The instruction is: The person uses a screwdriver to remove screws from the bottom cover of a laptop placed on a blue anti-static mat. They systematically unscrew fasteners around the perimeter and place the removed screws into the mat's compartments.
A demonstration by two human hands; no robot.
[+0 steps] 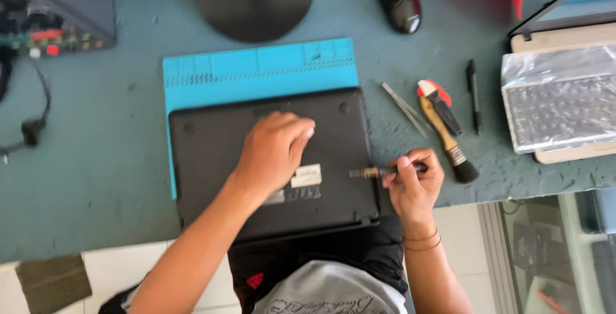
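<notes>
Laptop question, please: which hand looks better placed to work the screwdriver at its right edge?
Right, probably: the right hand holds the screwdriver, tip at the laptop edge; the left hand rests flat on it.

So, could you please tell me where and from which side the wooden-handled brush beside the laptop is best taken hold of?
Probably by the bare wooden handle of the brush, coming from above. It lies flat and slanted on the table, black bristles toward the near edge. The handle's far end lies under or against a red-and-black tool, so the middle stretch is the freest. The right hand is nearest but already holds a screwdriver.
</notes>
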